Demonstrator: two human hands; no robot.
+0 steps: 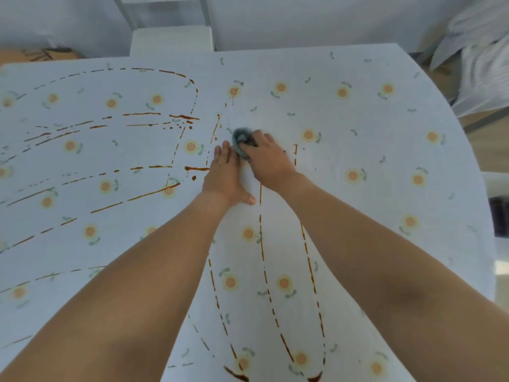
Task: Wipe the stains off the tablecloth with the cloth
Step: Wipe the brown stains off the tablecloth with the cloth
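Observation:
A pale tablecloth (358,150) printed with small orange flowers covers the table. Brown stains (154,168) run over it in broken lines and loops, dense on the left half and in long streaks between my forearms. My right hand (268,158) is closed on a bunched grey cloth (242,137) and presses it to the tablecloth near the middle, beside a stain line. My left hand (227,177) lies flat on the tablecloth just left of it, fingers together, thumb out, fingertips touching the cloth.
A white chair (172,37) stands at the far edge of the table. A cardboard box (41,55) shows at the back left. Striped fabric (479,51) is heaped at the right, past the table's curved edge.

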